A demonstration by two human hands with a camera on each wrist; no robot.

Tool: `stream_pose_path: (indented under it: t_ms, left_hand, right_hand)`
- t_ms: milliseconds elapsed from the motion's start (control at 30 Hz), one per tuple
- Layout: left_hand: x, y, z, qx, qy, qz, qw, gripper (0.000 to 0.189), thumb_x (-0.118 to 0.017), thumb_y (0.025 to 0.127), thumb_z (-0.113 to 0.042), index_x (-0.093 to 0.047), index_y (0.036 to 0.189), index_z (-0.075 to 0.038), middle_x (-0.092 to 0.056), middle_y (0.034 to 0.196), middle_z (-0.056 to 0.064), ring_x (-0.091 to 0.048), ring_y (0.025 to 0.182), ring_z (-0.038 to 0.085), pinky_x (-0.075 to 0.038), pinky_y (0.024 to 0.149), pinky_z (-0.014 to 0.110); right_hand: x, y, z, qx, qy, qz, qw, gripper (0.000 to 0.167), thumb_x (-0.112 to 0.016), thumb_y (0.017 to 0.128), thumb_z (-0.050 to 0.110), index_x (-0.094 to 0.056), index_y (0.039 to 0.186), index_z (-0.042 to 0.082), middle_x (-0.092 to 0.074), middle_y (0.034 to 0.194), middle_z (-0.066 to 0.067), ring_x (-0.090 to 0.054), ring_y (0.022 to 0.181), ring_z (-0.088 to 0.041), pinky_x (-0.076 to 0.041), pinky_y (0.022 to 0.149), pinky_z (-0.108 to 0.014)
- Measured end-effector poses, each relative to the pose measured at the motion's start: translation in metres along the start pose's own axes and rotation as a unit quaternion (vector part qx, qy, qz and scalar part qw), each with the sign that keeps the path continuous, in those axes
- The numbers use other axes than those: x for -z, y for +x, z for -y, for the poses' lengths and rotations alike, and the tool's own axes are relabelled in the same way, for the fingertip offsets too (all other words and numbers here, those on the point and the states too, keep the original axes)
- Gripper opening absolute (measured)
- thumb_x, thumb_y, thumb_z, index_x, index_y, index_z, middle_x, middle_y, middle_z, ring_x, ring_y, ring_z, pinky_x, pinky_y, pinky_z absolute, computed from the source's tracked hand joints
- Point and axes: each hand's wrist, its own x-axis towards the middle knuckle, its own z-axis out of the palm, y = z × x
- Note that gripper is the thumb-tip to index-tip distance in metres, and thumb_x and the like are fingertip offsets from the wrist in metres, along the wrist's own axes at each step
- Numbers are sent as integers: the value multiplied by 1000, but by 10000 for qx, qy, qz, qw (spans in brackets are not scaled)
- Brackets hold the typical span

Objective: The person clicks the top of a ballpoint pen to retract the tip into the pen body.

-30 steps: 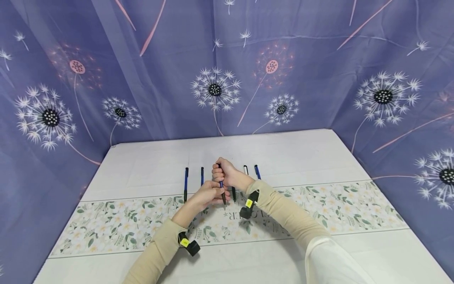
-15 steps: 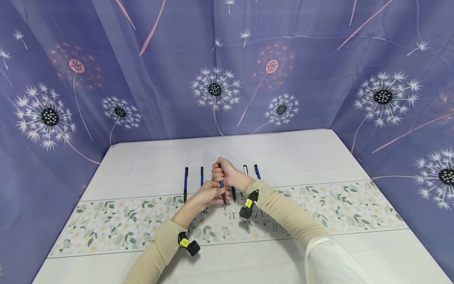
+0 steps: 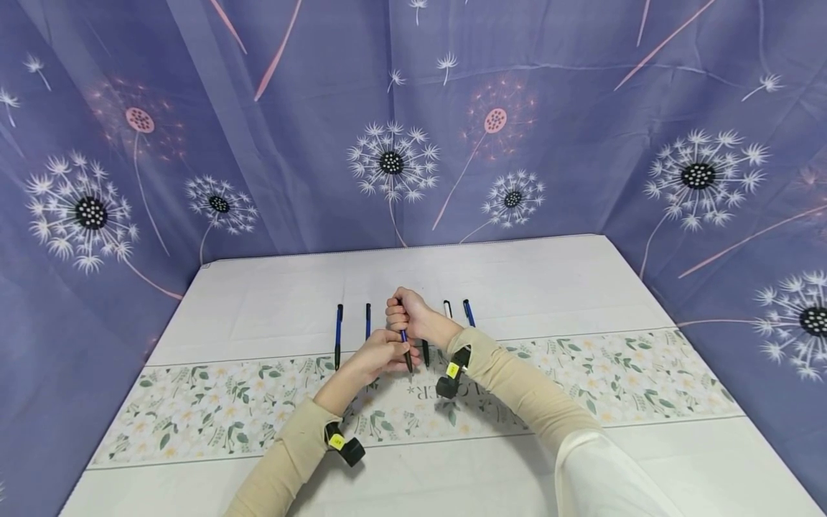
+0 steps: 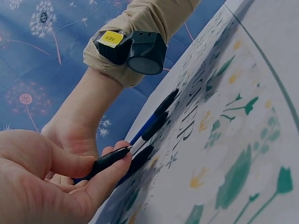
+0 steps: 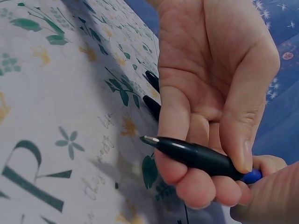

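Note:
Both my hands are on one blue ballpoint pen (image 3: 405, 343) with a black grip, held tilted over the printed band of the tablecloth. My left hand (image 3: 377, 353) pinches its lower part between thumb and fingers, as the right wrist view shows. Higher up, my right hand (image 3: 413, 313) curls its fingers round the barrel, covering most of the upper half. A metal tip sticks out of the black grip (image 5: 196, 156), pointing toward my body. Another pen (image 3: 425, 353) lies just right of my left fingertips, partly hidden by the right hand.
Two blue pens (image 3: 339, 337) lie left of my hands, the nearer one (image 3: 368, 319) partly covered. Right of them lie a white pen (image 3: 448, 309) and a blue pen (image 3: 469, 313), half behind my right forearm. A dandelion-patterned curtain (image 3: 310, 215) closes off the table's back and sides.

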Motion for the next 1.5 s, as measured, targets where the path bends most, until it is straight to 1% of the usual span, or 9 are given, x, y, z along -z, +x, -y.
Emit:
stream_pose_path:
  t_ms: [200, 367, 467, 700, 867, 1033, 1267, 1500]
  left_hand:
    - [0, 1, 1, 24, -120, -37, 9999, 30, -42, 101, 0, -44, 121, 22, -64, 91, 9, -69, 78, 12, -60, 79, 29]
    - [-1, 0, 1, 41, -50, -87, 9999, 30, -42, 101, 0, -44, 122, 21, -64, 91, 9, -69, 77, 11, -60, 80, 28]
    - [-1, 0, 1, 50, -6, -102, 9999, 30, -42, 100, 0, -44, 122, 21, -64, 91, 9, -69, 78, 11, -60, 80, 28]
    - [-1, 1, 2, 49, -80, -107, 9999, 29, -42, 100, 0, -45, 120, 21, -64, 89, 8, -69, 77, 11, -60, 80, 29]
    - [0, 3, 4, 19, -18, -112, 9999, 29, -43, 100, 0, -46, 121, 21, -65, 92, 9, -69, 78, 11, -60, 80, 28]
    - [1, 3, 4, 9, -22, -64, 10000, 30, -43, 100, -1, -46, 121, 20, -65, 92, 8, -69, 79, 10, -60, 81, 28]
    - [4, 1, 5, 77, -139, 3, 9999, 34, -42, 102, -4, -43, 127, 20, -64, 102, 14, -69, 82, 10, -58, 86, 30]
    - [5, 0, 5, 21, -177, 17, 9998, 35, -41, 102, -4, -43, 127, 20, -64, 103, 15, -68, 82, 10, -58, 86, 29]
  right_hand:
    - [-1, -1, -1, -6, 25, -64, 10000, 34, -30, 95, 14, -31, 61, 19, -22, 48, 11, -15, 40, -1, -12, 36, -15]
    - [-1, -2, -2, -50, 108, -104, 9999, 34, -30, 97, 15, -30, 63, 18, -22, 47, 11, -15, 39, -1, -11, 36, -15]
    - [-1, -2, -2, -68, 113, -102, 9999, 36, -28, 99, 17, -30, 63, 19, -23, 47, 12, -16, 39, -1, -11, 36, -14]
    - [-2, -2, -2, -98, 102, -84, 9999, 37, -28, 100, 18, -27, 63, 19, -22, 46, 12, -15, 38, -1, -11, 36, -15]
    - [-2, 0, -2, -168, 146, -73, 9997, 38, -27, 101, 19, -27, 63, 19, -22, 46, 11, -15, 38, -1, -11, 36, -14]
    - [0, 1, -1, -176, 47, 3, 9998, 40, -26, 103, 22, -27, 63, 19, -22, 46, 12, -16, 37, -1, -12, 35, -14]
    - [-1, 3, -2, -217, 43, -84, 9997, 41, -25, 105, 26, -31, 66, 18, -22, 47, 11, -17, 37, 0, -13, 36, -14]
    - [-2, 6, -3, -224, 140, -184, 9995, 38, -26, 105, 29, -33, 70, 17, -22, 49, 11, -17, 38, -1, -14, 36, -14]
